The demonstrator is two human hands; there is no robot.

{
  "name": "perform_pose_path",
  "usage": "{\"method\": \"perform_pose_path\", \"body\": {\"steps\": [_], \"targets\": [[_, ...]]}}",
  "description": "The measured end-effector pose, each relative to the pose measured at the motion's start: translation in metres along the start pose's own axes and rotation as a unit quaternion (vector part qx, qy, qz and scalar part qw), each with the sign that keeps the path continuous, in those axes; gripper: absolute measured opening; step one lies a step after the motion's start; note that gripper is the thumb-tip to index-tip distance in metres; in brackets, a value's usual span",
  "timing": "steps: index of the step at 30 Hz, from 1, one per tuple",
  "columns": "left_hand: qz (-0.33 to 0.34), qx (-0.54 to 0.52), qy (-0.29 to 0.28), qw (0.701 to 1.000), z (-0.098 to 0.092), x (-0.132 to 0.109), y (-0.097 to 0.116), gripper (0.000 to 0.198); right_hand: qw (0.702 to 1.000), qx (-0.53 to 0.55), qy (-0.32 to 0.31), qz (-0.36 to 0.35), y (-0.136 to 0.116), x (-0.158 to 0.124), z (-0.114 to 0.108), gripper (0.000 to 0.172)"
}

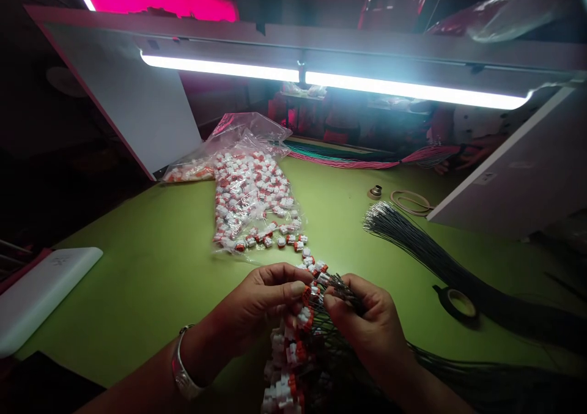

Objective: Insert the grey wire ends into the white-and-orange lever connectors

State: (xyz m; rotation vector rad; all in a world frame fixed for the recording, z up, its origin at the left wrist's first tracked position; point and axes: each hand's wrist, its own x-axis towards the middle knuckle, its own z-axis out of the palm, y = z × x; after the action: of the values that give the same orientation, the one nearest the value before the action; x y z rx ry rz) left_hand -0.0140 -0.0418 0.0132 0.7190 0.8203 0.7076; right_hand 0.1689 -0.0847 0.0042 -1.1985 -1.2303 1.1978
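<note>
left hand (259, 298) grip: pinching 1 red plastic connector (306, 293) | right hand (373, 316) grip: clasping thin, dark wires (342, 288)

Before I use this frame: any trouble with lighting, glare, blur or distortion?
Head view: tube lights clipped white, bluish haze above the right one; head view: glints on the plastic bag; head view: left hand and right hand readable, but black wires at right sink into shadow; head view: side panels splay outward, probably wide-lens stretch.
</note>
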Motion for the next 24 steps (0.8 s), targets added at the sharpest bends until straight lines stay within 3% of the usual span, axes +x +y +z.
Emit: {"method": "perform_pose_path", "body": {"steps": [13, 18, 24], "targets": [[-0.013, -0.046, -0.007, 0.999, 0.0005, 0.0022, -0.0085, 0.023, 0.998, -0.002, -0.028, -0.057, 0.0031, -0.0050, -0.0016, 0.016], [-0.006, -0.039, -0.015, 0.999, 0.0014, 0.0000, -0.0081, 0.021, 0.998, 0.020, -0.052, -0.020, 0.0012, -0.0038, -0.0014, 0.020], [0.004, -0.050, -0.006, 0.999, 0.0018, -0.0007, -0.0071, 0.021, 0.999, -0.016, -0.029, -0.017, 0.0035, -0.0063, -0.0027, 0.018]]}}
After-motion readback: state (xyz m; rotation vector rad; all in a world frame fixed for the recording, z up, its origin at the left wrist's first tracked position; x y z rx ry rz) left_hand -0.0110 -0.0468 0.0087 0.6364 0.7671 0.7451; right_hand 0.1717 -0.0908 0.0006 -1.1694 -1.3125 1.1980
